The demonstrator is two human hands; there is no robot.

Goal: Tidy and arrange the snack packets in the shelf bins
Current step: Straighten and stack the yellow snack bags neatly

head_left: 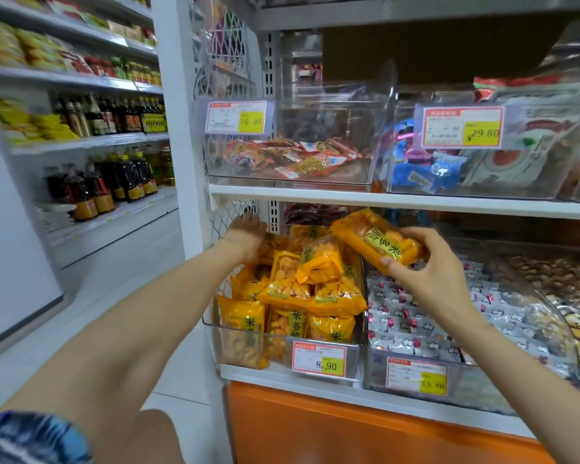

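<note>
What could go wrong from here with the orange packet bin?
1. The held packet in the right-hand grip hangs over the divide toward the silver-packet bin. Released there, it may land in the wrong bin.
2. The orange packets are piled high and askew in the clear bin. The left-hand grip, reaching in at the back, could nudge the top ones out.

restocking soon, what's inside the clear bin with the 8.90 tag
The bin holds yellow snack packets, some standing in front, others piled loosely. The left hand covers the back corner, and the pile hides whatever lies underneath.
</note>
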